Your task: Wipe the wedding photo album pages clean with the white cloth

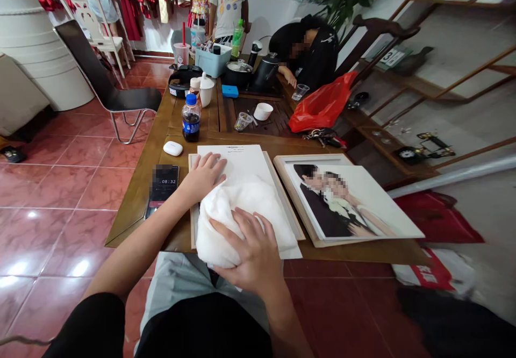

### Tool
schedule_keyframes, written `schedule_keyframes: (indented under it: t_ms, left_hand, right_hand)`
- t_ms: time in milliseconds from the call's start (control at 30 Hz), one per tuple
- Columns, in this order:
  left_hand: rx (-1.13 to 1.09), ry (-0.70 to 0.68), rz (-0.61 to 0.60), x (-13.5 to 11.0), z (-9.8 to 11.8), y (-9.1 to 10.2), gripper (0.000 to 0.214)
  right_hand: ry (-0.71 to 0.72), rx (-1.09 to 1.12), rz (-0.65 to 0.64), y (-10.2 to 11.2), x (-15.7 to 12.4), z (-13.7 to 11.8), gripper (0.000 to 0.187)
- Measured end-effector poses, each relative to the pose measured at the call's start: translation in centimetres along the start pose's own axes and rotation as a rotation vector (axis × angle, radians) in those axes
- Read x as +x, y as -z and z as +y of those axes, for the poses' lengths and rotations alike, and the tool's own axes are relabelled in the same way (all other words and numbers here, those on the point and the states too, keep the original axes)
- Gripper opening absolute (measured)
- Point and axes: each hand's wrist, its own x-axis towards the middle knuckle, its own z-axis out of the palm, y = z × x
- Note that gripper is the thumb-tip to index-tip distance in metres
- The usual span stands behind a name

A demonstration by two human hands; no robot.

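Head view: a bunched white cloth (pixel 242 223) was positioned at the lower centre of the frame, over a flat wooden picture frame (pixel 193 202) laid on the table (pixel 135 199). A sheet of white paper (pixel 236 160) was seen lying on that frame, above the cloth. The left hand (pixel 203 178) was placed on the sheet, with its fingers (pixel 213 160) open and spread, so that the sheet was held flat. The right hand (pixel 245 253) was laid over the cloth, with its fingers spread across the top of the bunch, not closed into a firm grip. The cloth was kept padded beneath the palm, a hold judged suitable for applying even pressure without marking the surface. A framed photograph (pixel 350 202) was placed just to the right, tilted. A smartphone (pixel 163 183) and a white earbud case (pixel 173 148) were left at centre left, and a bottle of cola (pixel 191 119) was stood beyond them. A red plastic bag (pixel 322 105) was seen at upper right, beside a seated person (pixel 310 51) with lowered head.
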Motion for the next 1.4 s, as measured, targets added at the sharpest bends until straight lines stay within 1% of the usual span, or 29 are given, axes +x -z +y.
schedule_keyframes:
  t_ms: [100, 167, 233, 367, 467, 533, 567, 600, 700, 767, 833, 933, 1067, 1133, 1167, 1233, 1400]
  left_hand:
    - [-0.008, -0.001, 0.002, 0.0, 0.0, 0.0, 0.048]
    - [-0.02, -0.006, 0.005, -0.1, 0.0, 0.1, 0.048]
    - [-0.026, -0.008, 0.01, -0.1, 0.1, 0.2, 0.049]
    - [-0.029, 0.006, 0.0, -0.2, 0.4, 0.4, 0.051]
    - [-0.027, 0.011, -0.009, -0.2, 0.5, 0.5, 0.052]
    - [-0.024, 0.013, -0.013, -0.2, 0.5, 0.5, 0.052]
    - [-0.022, 0.015, -0.015, -0.2, 0.5, 0.5, 0.052]
    - [-0.021, 0.017, -0.017, -0.2, 0.5, 0.5, 0.053]
    - [-0.03, 0.015, -0.021, -0.3, 0.5, 0.5, 0.052]
    - [-0.039, 0.006, -0.017, -0.2, 0.4, 0.6, 0.052]
    - [-0.039, 0.003, -0.013, -0.2, 0.5, 0.6, 0.051]
    - [-0.027, 0.014, -0.023, -0.2, 0.6, 0.7, 0.052]
    - [-0.017, 0.035, -0.033, -0.3, 0.9, 0.8, 0.052]
    - [-0.012, 0.034, -0.028, -0.3, 0.9, 0.9, 0.052]
    - [-0.008, 0.032, -0.025, -0.3, 0.9, 0.8, 0.051]
    - [-0.004, 0.031, -0.018, -0.3, 0.9, 0.8, 0.051]
    - [0.002, 0.023, -0.014, -0.2, 0.8, 0.6, 0.051]
  right_hand:
    - [-0.012, -0.003, 0.043, -0.1, -0.1, -0.1, 0.067]
    - [-0.049, -0.025, 0.077, -0.3, -0.1, -0.3, 0.062]
    - [-0.125, -0.077, 0.124, -0.5, -0.3, -0.7, 0.059]
    - [-0.338, -0.254, 0.233, -1.3, -0.6, -1.7, 0.058]
    - [-0.421, -0.331, 0.245, -1.6, -0.7, -2.2, 0.061]
    - [-0.395, -0.329, 0.23, -1.5, -0.7, -2.1, 0.06]
    - [-0.356, -0.303, 0.219, -1.3, -0.7, -1.8, 0.059]
    - [-0.299, -0.259, 0.201, -1.1, -0.8, -1.5, 0.058]
    - [-0.064, -0.075, 0.105, -0.2, -1.0, -0.5, 0.056]
    - [0.042, 0.003, 0.058, 0.2, -1.1, 0.1, 0.055]
    - [0.045, 0.017, 0.062, 0.3, -1.3, 0.2, 0.054]
    - [-0.071, -0.046, 0.11, -0.1, -1.3, -0.1, 0.056]
    - [-0.375, -0.251, 0.212, -0.9, -1.4, -0.8, 0.058]
    - [-0.459, -0.333, 0.235, -1.0, -1.4, -0.9, 0.06]
    - [-0.458, -0.349, 0.231, -0.9, -1.5, -0.7, 0.06]
    - [-0.375, -0.32, 0.198, -0.5, -1.5, -0.2, 0.057]
    - [0.032, -0.015, 0.057, 1.0, -1.6, 1.8, 0.052]
